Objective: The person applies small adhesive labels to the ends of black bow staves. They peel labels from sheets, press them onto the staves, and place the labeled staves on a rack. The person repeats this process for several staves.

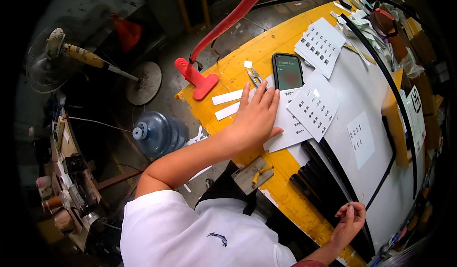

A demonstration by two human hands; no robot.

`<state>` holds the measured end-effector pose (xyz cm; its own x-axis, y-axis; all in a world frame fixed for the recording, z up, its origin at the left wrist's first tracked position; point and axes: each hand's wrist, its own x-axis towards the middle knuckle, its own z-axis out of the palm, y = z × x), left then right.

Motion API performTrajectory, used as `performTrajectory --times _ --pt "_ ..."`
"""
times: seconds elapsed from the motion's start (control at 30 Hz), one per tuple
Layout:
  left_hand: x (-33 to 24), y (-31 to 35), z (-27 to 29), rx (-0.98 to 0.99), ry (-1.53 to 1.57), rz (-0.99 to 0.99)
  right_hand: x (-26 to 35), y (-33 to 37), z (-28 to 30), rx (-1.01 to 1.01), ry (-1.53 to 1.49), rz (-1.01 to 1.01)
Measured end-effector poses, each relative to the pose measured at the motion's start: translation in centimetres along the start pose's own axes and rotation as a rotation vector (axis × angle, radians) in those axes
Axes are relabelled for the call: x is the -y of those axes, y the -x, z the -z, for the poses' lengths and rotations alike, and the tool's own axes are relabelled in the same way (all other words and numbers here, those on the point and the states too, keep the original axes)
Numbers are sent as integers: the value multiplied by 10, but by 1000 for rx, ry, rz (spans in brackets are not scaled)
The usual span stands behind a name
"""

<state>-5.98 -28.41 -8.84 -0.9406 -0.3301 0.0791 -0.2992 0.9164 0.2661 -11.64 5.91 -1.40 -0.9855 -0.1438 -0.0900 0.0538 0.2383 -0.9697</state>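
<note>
My left hand [259,114] is open, palm down, with its fingers stretched over the edge of white printed sheets [285,136] on the yellow table. Just beyond its fingertips lie small blue-handled snips [255,74] and a dark phone [288,72] with its screen lit. A printed sheet of labels [314,106] overlaps the papers right of this hand. Low on the right, my right hand [351,221] has thumb and fingers pinched together. A thin pale loop [361,198], perhaps a rubber band, shows at the fingertips. Several black tubes [309,183] lie beside this hand.
A red clamp [202,81] with a curved red arm grips the table's far left edge. More label sheets [321,45] lie farther back, and one small sheet [361,138] at right. A water bottle [162,133] and a fan [57,52] stand on the left.
</note>
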Motion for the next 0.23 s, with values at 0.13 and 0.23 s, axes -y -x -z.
performTrajectory --times 0.13,0.23 --pt "2 1 4 0 16 -16 1 -1 -7 16 -3 4" --pt "3 1 9 16 12 -19 0 -1 -9 30 -11 5"
